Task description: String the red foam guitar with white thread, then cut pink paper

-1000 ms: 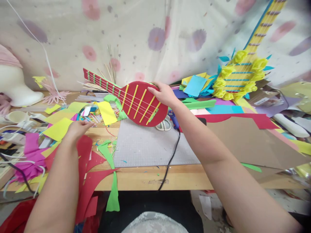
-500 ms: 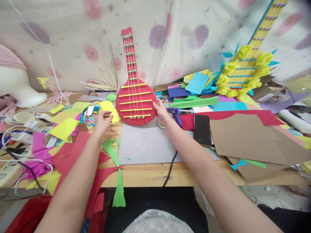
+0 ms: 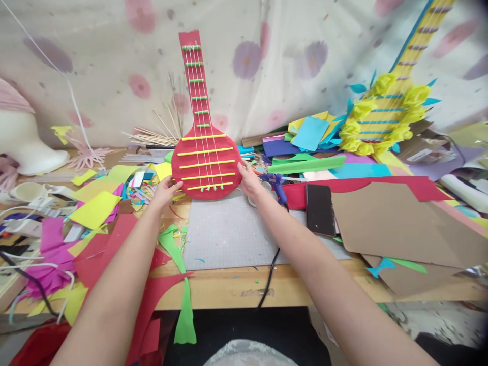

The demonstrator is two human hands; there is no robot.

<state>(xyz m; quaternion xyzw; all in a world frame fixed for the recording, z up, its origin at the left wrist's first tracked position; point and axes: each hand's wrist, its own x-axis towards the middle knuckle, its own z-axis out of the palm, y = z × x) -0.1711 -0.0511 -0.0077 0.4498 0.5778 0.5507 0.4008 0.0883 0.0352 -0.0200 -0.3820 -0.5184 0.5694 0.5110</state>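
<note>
Red toy guitar [image 3: 208, 157] in head view: upright at far edge of the cutting mat [image 3: 229, 234], neck up & leaning a bit L, front facing the wearer; can't tell if its bottom edge touches the mat. Yellow bars across body, green ones up neck, white strings running lengthwise. L hand [image 3: 166, 192] has lower L edge of body, fingers curled in, pinching the rim; R hand [image 3: 249, 180] grips R edge, fingers closed round it, some hidden behind. Containers: dark-rimmed low holder [image 3: 162, 148] behind L of guitar, mostly hidden; thin wooden sticks [image 3: 152, 136] fan out there, can't tell if in it or on top. Far L, white round item [image 3: 28, 192], poss. a roll or cup, contents too small to read. Far R, brown item in clear wrap [image 3: 417, 145], details unclear. Small mixed scraps [image 3: 143, 193] heaped L of L hand, w/ yellow sheet [image 3: 95, 210] & red offcuts [image 3: 107, 249] nearer wearer; green strip [image 3: 185, 310] hangs off table edge. R of R hand: blue glue gun [image 3: 279, 190], then black phone [image 3: 319, 209], then brown cardboard [image 3: 392, 218]. Behind, yellow guitar [image 3: 381, 117] w/ yellow flowers & blue leaves leans at back R, near a flower-print drape [image 3: 217, 30].
</note>
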